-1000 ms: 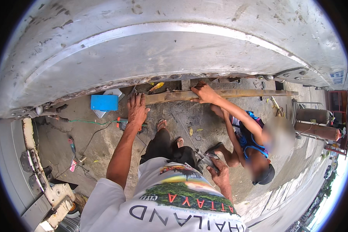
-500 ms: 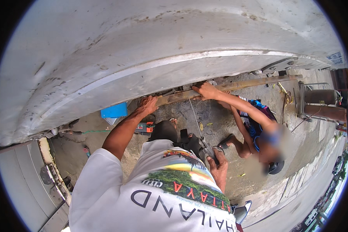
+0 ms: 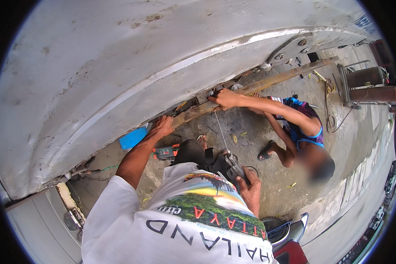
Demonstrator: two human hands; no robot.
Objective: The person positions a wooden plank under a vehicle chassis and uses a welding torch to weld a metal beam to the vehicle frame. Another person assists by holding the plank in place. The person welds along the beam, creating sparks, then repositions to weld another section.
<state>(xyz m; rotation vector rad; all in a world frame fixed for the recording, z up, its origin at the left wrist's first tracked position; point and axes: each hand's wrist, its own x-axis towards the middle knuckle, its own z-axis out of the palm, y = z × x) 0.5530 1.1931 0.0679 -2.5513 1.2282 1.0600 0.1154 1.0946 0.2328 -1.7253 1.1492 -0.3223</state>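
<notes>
A long brown beam (image 3: 268, 82) runs along the lower edge of a large grey metal body. My left hand (image 3: 162, 125) grips its near left end, fingers closed over it. In my right hand (image 3: 249, 191), close to my body, is a grey welding electrode holder (image 3: 236, 169). A thin welding rod (image 3: 220, 130) extends from it, its far tip close to the beam's side. A co-worker's hand (image 3: 225, 99) holds the beam right of my left hand. That person (image 3: 301, 125) crouches on the right.
The grey metal body (image 3: 132, 66) curves overhead across the far side. A blue box (image 3: 133, 138) and a grey-and-orange machine (image 3: 166, 153) are near my left forearm. Gas cylinders (image 3: 369, 92) stand on a cart at right, with a hose (image 3: 330, 105) on the concrete floor. A wheel (image 3: 275, 229) is behind me.
My view has tilted, so the beam slants more. The co-worker's head has shifted right and down in the picture. Both my hands keep their holds.
</notes>
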